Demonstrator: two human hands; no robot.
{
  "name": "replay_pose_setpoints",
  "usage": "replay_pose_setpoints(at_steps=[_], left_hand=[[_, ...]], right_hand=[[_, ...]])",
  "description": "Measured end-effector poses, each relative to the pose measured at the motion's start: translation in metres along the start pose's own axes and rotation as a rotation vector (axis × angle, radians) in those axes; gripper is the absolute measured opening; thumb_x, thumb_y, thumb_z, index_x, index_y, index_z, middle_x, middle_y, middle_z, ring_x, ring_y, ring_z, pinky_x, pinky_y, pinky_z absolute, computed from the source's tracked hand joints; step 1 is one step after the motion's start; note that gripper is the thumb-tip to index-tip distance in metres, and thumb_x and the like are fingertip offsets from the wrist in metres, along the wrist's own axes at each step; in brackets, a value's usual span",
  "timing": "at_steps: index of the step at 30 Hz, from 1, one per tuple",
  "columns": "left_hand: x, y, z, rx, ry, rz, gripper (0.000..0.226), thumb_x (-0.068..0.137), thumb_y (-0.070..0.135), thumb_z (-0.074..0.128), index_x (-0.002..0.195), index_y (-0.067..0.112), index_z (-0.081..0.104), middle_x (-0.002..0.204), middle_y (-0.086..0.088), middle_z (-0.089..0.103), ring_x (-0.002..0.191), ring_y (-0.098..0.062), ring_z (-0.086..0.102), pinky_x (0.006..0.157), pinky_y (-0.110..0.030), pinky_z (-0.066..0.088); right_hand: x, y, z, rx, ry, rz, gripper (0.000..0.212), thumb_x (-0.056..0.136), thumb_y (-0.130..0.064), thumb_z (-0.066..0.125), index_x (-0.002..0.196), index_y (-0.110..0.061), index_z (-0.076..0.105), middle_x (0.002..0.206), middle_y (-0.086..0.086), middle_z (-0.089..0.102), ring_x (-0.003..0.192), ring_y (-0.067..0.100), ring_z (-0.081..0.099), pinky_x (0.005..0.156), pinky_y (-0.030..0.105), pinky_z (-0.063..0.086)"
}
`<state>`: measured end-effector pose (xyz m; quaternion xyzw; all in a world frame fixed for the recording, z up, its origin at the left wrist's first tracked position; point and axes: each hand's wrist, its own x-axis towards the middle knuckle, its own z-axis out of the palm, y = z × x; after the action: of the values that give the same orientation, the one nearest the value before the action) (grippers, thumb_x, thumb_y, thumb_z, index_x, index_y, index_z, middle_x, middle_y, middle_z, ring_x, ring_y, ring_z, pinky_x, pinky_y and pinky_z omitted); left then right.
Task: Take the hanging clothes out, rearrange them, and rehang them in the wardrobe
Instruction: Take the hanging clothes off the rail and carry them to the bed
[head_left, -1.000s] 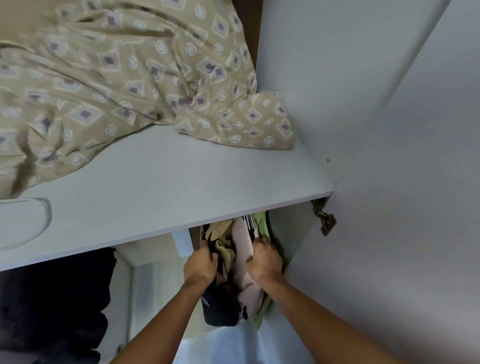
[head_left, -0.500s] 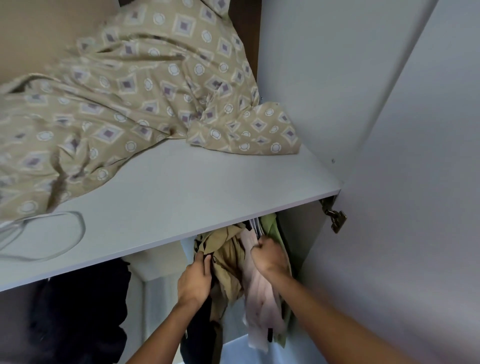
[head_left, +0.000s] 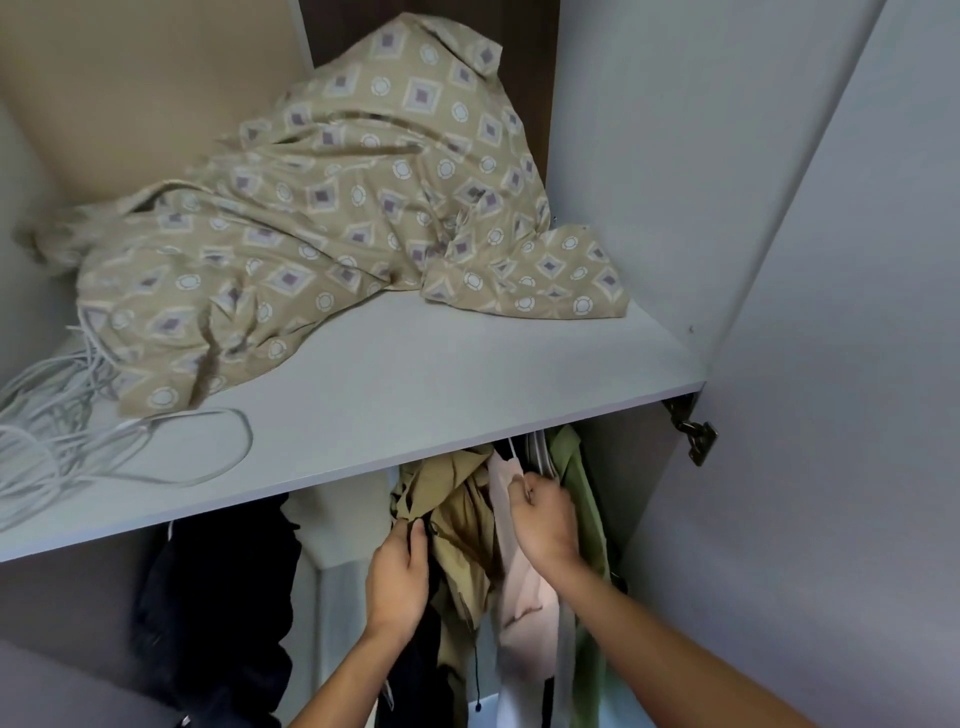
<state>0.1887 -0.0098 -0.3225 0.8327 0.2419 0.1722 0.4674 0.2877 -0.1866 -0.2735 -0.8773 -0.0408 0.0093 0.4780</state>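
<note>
- Wardrobe shelf (head_left: 415, 395) overhead, clothes hung just under it.
- Pink garment (head_left: 524, 597) is pinched near its top by the right hand (head_left: 545, 519), nearer.
- Tan garment (head_left: 462, 525) is gripped by the left hand (head_left: 397, 582).

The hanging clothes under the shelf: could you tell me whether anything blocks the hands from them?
Nothing visible does: the left hand already holds the khaki garment, and the right hand grips the pink garment.

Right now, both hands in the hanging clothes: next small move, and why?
Probably lift the pink garment clear: the right hand grips its top just under the shelf, while the left hand holds the tan garment aside.
</note>
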Motion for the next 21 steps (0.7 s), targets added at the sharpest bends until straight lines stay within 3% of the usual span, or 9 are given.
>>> replay_pose_setpoints(at_steps=[5, 8, 12, 16, 19, 21], left_hand=[[-0.038, -0.013, -0.016, -0.011, 0.013, 0.012, 0.034, 0.11, 0.043, 0.042, 0.085, 0.028, 0.059, 0.076, 0.014, 0.067, 0.07, -0.008, 0.065, 0.064, -0.034, 0.053], [-0.061, -0.015, -0.024, -0.04, 0.007, 0.02, 0.037, 0.106, 0.051, 0.04, 0.083, 0.028, 0.059, 0.075, 0.011, 0.067, 0.069, -0.009, 0.065, 0.059, -0.026, 0.049], [-0.09, -0.023, -0.037, -0.078, -0.052, -0.006, 0.036, 0.106, 0.049, 0.044, 0.084, 0.025, 0.061, 0.07, 0.003, 0.064, 0.066, -0.012, 0.063, 0.064, -0.036, 0.05], [-0.118, -0.04, -0.055, -0.12, -0.077, -0.061, 0.029, 0.109, 0.038, 0.049, 0.088, 0.029, 0.067, 0.078, 0.012, 0.07, 0.076, -0.003, 0.066, 0.066, -0.02, 0.049], [-0.15, -0.051, -0.073, -0.138, -0.031, -0.102, 0.039, 0.106, 0.042, 0.048, 0.072, 0.026, 0.057, 0.065, 0.001, 0.059, 0.06, -0.007, 0.054, 0.056, -0.021, 0.039], [-0.178, -0.058, -0.091, -0.157, 0.004, -0.146, 0.04, 0.105, 0.043, 0.048, 0.067, 0.031, 0.055, 0.06, 0.008, 0.055, 0.058, -0.004, 0.05, 0.057, -0.021, 0.039]], right_hand=[[-0.038, 0.003, -0.002, -0.017, 0.019, -0.04, 0.045, 0.104, -0.031, 0.049, 0.063, -0.021, 0.033, 0.054, -0.003, 0.031, 0.047, 0.01, 0.033, 0.05, 0.03, 0.024], [-0.063, 0.008, 0.0, -0.011, 0.015, -0.035, 0.048, 0.105, -0.03, 0.05, 0.062, -0.023, 0.031, 0.052, -0.004, 0.031, 0.047, 0.01, 0.033, 0.05, 0.029, 0.023], [-0.099, 0.016, 0.002, 0.041, 0.001, -0.044, 0.048, 0.106, -0.027, 0.051, 0.062, -0.024, 0.031, 0.051, -0.009, 0.037, 0.047, 0.009, 0.036, 0.048, 0.023, 0.026], [-0.133, 0.025, 0.012, 0.106, -0.01, -0.034, 0.05, 0.107, -0.026, 0.052, 0.062, -0.028, 0.03, 0.051, -0.011, 0.036, 0.047, 0.006, 0.037, 0.049, 0.017, 0.031], [-0.16, 0.032, 0.022, 0.09, -0.065, -0.026, 0.05, 0.106, -0.024, 0.053, 0.062, -0.026, 0.031, 0.049, -0.011, 0.035, 0.047, 0.006, 0.035, 0.051, 0.023, 0.028], [-0.179, 0.034, 0.029, 0.08, -0.13, -0.017, 0.048, 0.105, -0.024, 0.054, 0.061, -0.023, 0.035, 0.049, -0.009, 0.039, 0.048, 0.006, 0.039, 0.053, 0.033, 0.034]])
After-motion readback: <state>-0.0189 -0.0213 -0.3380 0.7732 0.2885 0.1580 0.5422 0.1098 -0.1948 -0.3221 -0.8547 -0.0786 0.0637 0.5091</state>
